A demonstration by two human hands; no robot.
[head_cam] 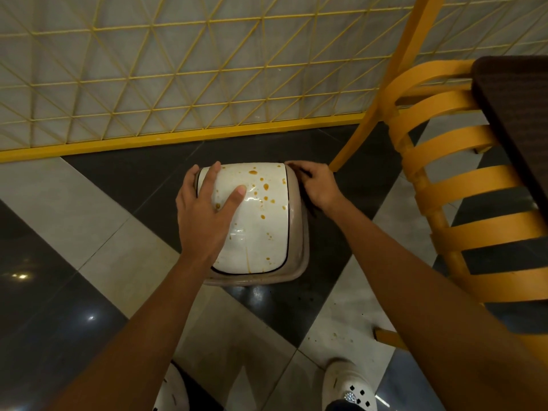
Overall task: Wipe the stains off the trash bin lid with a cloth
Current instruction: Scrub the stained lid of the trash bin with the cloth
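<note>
A small trash bin stands on the floor below me, seen from above. Its white swing lid (261, 221) sits in a beige rim (298, 232) and carries several orange-brown stains (265, 187), mostly toward the far right. My left hand (204, 209) lies flat on the lid's left side with fingers spread, holding nothing. My right hand (317, 185) grips the bin's far right rim, fingers curled over the edge. No cloth is in view.
An orange slatted chair (456, 185) stands close on the right, one leg (355, 137) just behind the bin. A dark table (516, 114) juts in at the upper right. A yellow wire-mesh partition (178, 84) runs behind. My white shoes (350, 390) are below.
</note>
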